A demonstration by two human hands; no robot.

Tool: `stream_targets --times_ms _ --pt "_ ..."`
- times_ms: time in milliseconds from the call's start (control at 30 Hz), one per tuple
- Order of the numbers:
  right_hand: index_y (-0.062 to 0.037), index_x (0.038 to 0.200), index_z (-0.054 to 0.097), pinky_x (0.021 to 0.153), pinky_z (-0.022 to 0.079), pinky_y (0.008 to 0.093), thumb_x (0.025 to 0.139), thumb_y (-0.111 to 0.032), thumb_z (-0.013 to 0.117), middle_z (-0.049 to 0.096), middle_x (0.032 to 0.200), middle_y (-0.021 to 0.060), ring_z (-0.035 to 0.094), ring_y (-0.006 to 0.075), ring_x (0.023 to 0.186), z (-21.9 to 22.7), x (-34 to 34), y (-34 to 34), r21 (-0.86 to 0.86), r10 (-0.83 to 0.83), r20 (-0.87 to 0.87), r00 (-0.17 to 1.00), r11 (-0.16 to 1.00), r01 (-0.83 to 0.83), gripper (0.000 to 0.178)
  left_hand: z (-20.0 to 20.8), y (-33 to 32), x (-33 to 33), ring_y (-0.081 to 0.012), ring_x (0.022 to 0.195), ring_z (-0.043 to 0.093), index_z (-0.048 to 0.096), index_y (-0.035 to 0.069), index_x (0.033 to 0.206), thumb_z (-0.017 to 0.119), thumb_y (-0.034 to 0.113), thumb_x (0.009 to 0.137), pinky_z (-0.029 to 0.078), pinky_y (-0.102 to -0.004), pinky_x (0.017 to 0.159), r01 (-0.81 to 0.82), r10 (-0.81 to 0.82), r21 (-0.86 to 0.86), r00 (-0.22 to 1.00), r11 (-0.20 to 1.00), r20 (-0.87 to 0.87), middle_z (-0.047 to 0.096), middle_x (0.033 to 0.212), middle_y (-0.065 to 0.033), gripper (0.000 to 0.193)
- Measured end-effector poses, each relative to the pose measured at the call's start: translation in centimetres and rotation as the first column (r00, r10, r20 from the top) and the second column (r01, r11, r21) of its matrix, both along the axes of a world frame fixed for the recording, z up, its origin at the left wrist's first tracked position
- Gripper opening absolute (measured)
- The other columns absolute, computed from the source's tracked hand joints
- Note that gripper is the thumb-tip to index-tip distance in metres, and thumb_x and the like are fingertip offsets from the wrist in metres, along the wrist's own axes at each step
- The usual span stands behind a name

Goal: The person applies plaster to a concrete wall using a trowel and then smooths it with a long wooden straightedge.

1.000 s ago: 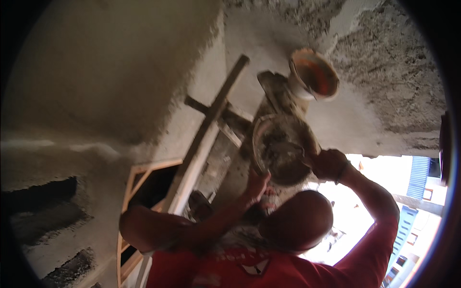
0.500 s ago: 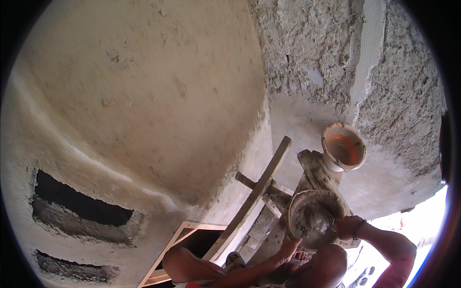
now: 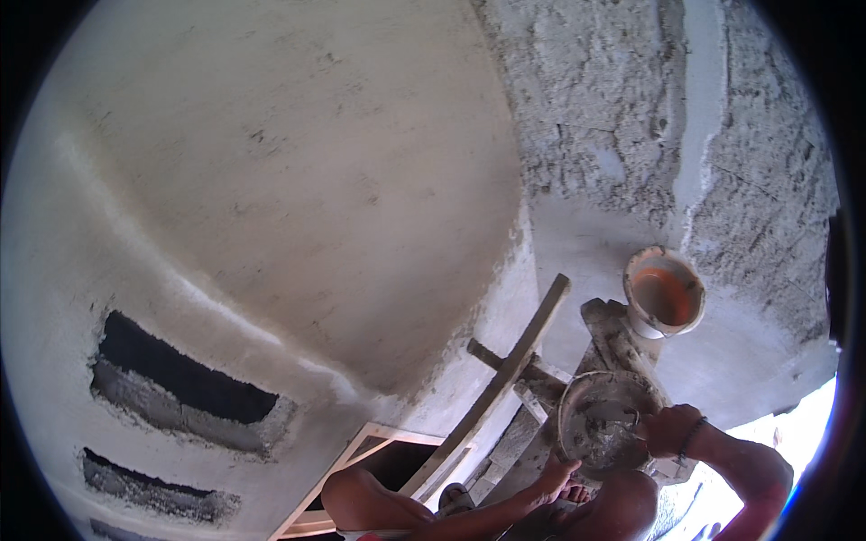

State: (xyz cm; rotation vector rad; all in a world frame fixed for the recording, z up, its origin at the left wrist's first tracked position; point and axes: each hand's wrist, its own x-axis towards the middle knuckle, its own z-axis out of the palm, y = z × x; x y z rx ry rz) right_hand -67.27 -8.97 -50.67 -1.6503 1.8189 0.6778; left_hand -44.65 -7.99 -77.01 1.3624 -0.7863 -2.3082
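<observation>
A round basin (image 3: 566, 403) of wet grey mortar (image 3: 603, 442) rests on a rough wooden plank near my knees. My left hand (image 3: 553, 480) is closed on its near left rim, thumb up on the edge. On the right side, my right hand (image 3: 669, 431) is a closed fist over the rim, its knuckles toward the mortar. What the fist grips is mostly hidden; a wet, shiny patch shows in the mortar beside it. A dark band circles my right wrist.
A mortar-smeared bucket (image 3: 666, 293) with orange inside stands beyond the basin on planks (image 3: 618, 335). A long wooden beam (image 3: 505, 379) slants up at left. Plastered wall (image 3: 316, 180) with dark rectangular openings (image 3: 185, 370) rises left; rough wall (image 3: 604, 108) stands ahead.
The whole scene has shifted slightly right and down in view. My right hand has worked within the basin, and the mortar's surface looks more stirred. My left hand keeps its hold on the rim.
</observation>
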Motion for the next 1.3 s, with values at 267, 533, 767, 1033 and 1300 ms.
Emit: stream_targets --times_ms 267,533,767,1033,1300 --pt "-0.0123 0.100 0.067 0.081 0.051 0.0424 0.076 -0.036 0.056 0.068 0.095 0.0149 0.065 0.0305 0.094 -5.1 -1.5 -0.2 0.055 0.233 0.065 0.970 0.970 -0.236 0.036 4.2 -1.2 -0.6 -0.0275 0.106 0.050 0.025 0.007 0.134 0.057 0.010 0.088 0.047 -0.0524 0.087 -0.003 0.003 0.011 1.000 1.000 -0.007 0.043 0.123 -0.0136 0.056" --pt "-0.0056 0.106 0.061 0.076 0.052 0.0419 0.075 -0.024 0.056 0.067 0.083 0.0199 0.067 0.0315 0.083 -1.2 -1.6 -1.4 -0.061 0.099 -0.124 0.987 0.992 -0.108 0.037 4.6 -0.6 -0.7 -0.0262 0.109 0.045 0.025 0.007 0.136 0.060 0.014 0.085 0.048 -0.0494 0.081 -0.015 0.017 -0.045 0.998 0.999 0.061 0.043 0.123 -0.0123 0.063" --pt "-0.0015 0.097 0.057 0.069 0.051 0.0435 0.079 -0.028 0.057 0.064 0.076 0.0172 0.065 0.0327 0.077 -12.5 -1.8 1.4 -0.315 0.091 -0.059 0.994 0.943 -0.105 0.032 4.0 -0.7 -0.8 -0.0236 0.100 0.051 0.026 0.007 0.135 0.060 0.007 0.083 0.054 -0.0428 0.071 -0.043 0.051 -0.068 0.992 0.997 0.115 0.046 0.117 -0.0116 0.062" --pt "-0.0004 0.105 0.056 0.069 0.053 0.0452 0.083 -0.026 0.052 0.062 0.082 0.0252 0.066 0.0347 0.072 -2.3 1.4 1.9 -0.090 0.085 0.073 0.994 0.993 -0.079 0.034 3.7 -0.4 -0.9 -0.0175 0.088 0.050 0.036 0.003 0.125 0.061 0.005 0.079 0.045 -0.0332 0.078 -0.118 0.133 -0.130 0.985 0.984 0.111 0.050 0.100 -0.0082 0.053" --pt "-0.0050 0.094 0.061 0.069 0.053 0.0451 0.081 -0.035 0.060 0.065 0.082 0.0194 0.066 0.0327 0.074 -7.7 -0.9 -0.9 -0.137 0.289 0.040 0.956 0.950 -0.282 0.033 4.5 -0.9 -0.1 -0.0199 0.092 0.050 0.031 0.005 0.128 0.059 0.006 0.081 0.048 -0.0357 0.076 -0.117 0.131 -0.138 0.986 0.983 0.098 0.048 0.106 -0.0103 0.055"
